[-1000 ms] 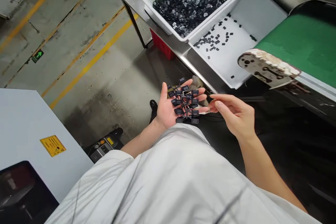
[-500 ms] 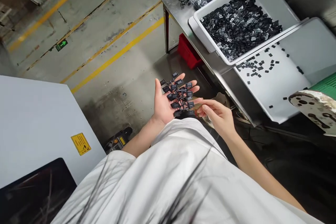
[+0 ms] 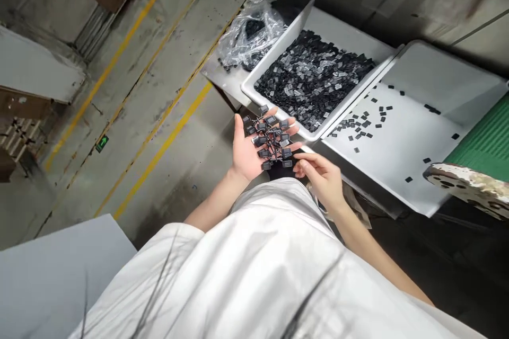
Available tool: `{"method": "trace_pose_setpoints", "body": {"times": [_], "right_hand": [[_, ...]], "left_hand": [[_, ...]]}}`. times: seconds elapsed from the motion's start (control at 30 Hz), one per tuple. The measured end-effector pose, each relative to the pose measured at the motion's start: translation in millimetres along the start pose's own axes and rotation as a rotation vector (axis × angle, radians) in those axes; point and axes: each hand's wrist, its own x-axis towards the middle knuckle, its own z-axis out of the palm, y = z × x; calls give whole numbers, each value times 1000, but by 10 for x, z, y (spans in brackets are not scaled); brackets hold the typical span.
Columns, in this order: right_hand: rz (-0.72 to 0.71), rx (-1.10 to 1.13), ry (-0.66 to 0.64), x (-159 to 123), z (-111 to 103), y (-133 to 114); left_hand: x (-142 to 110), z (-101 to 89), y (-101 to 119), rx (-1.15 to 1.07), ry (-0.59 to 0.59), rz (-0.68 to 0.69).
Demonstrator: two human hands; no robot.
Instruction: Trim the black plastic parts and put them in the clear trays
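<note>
cluster of black pieces (image 3: 274,142) resting on an open left palm, pieces joined to their stems

head view: as far as it shows, work on the cluster looks to be at an early stage. a dozen or so small black pieces hang on thin branching stems, and most, if not all, seem attached; whether any stem end is bare is too small to tell. loose black pieces (image 3: 362,124) lie scattered in the shallow white tray (image 3: 401,143), and a broad pile of black pieces (image 3: 314,82) covers the floor of the deep white bin (image 3: 248,86), so loose ones look plentiful while this cluster appears whole.

the cluster lies across the palm and fingers of the left hand (image 3: 245,156), which is flat and turned up, thumb held out to the side, supporting it without closing round it. the right hand (image 3: 324,177) is beside the cluster's lower right pieces, fingers bent and the fingertips drawn close together; whether they touch a piece or pinch anything, i cannot tell. both hands are in front of the person's white shirt (image 3: 274,243), on the near side of the metal tabletop (image 3: 226,77). the left fingertips overlap the bin's near edge in view, with the tray to the bin's right.
</note>
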Motion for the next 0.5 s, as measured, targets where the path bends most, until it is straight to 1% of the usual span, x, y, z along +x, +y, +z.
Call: {"method": "trace_pose_setpoints", "body": {"times": [0.1, 0.17, 0.23, 0.3, 0.37, 0.43, 0.5], "right_hand": [[-97, -71, 142, 355, -291, -325], [-188, -186, 219, 514, -480, -574], [-299, -310, 282, 627, -624, -801], [-377, -404, 289, 719, -710, -969], [-401, -463, 241, 815, -749, -1058], [-402, -527, 201, 921, -768, -1075], [-408, -593, 203, 1030, -789, -1052]], "left_hand": [[449, 379, 82, 23, -26, -62], [705, 594, 95, 39, -54, -95], [933, 764, 82, 60, -81, -138], [1137, 892, 45, 76, -97, -182], [1318, 989, -7, 100, -103, -224], [1475, 1063, -65, 145, -111, -265], [1607, 1117, -117, 198, -127, -301]]}}
